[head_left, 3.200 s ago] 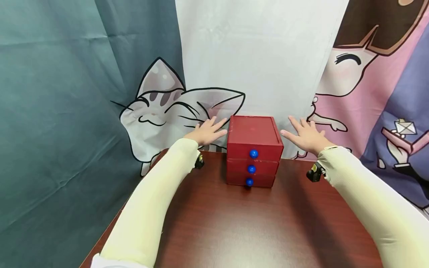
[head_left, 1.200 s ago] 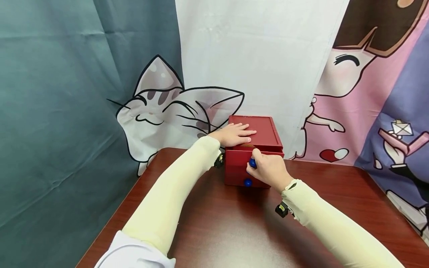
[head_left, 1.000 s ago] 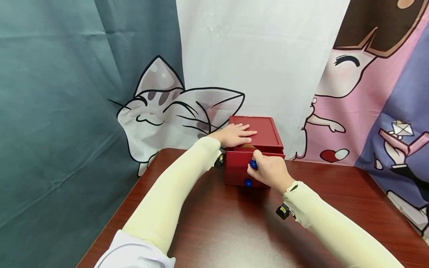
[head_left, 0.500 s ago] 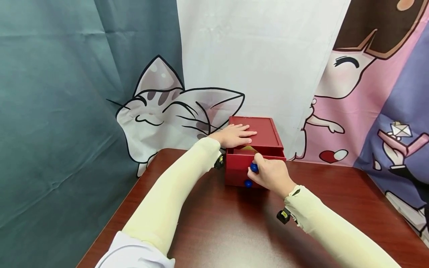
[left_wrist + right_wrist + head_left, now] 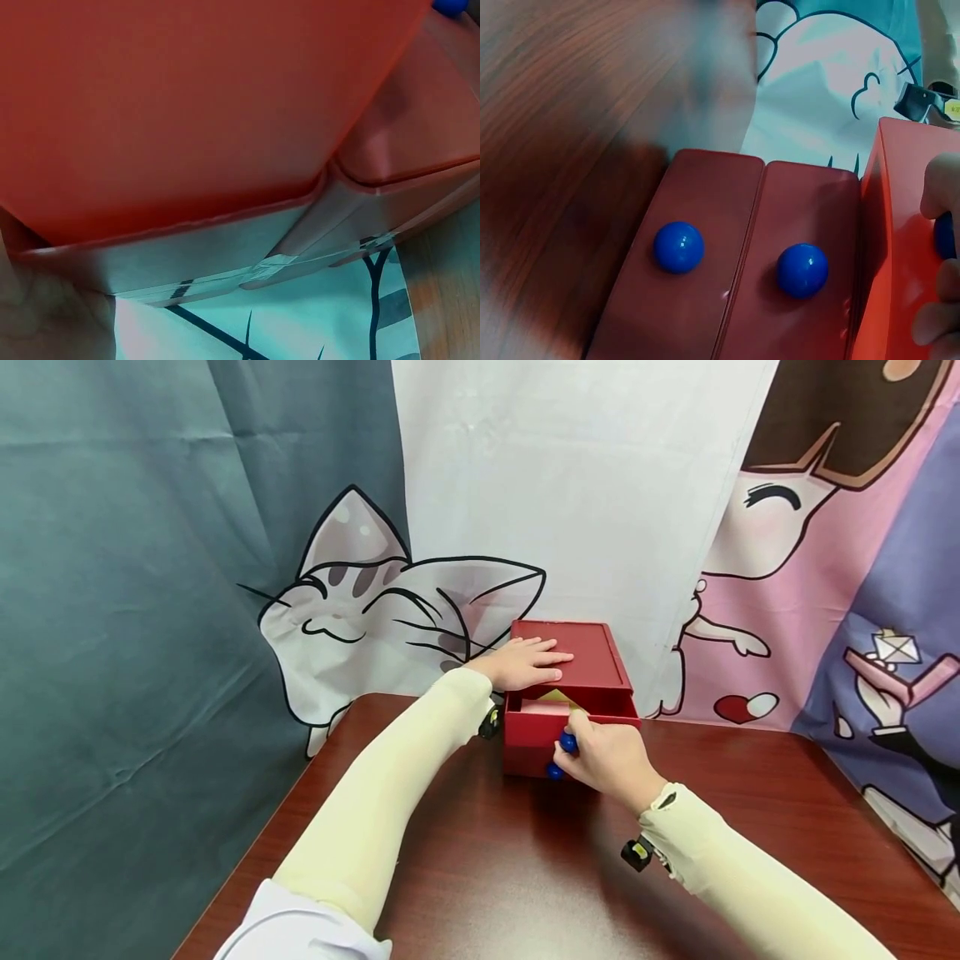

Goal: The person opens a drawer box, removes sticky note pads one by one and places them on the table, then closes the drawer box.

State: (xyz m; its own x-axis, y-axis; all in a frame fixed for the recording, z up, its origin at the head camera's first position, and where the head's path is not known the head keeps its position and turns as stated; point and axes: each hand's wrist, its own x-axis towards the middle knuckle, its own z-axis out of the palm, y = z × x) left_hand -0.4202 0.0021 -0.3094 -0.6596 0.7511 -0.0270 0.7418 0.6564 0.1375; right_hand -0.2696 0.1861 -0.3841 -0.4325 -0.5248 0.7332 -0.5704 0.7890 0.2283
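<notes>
At the back of the table [image 5: 495, 877] stands the red drawer box [image 5: 596, 656]; the left hand [image 5: 521, 663] rests on its top, fingers spread; the right hand [image 5: 611, 760] pinches the blue knob [image 5: 567, 742] of the top drawer [image 5: 532, 731], which juts out; pink and yellow items [image 5: 545, 707] show inside; 2 lower drawers [image 5: 709, 187] sit closed beneath.

Bright head view; glare pales the table [image 5: 517, 897] below the right fingers [image 5: 579, 723], soft shadow between; dimmer, softer wrist views.
</notes>
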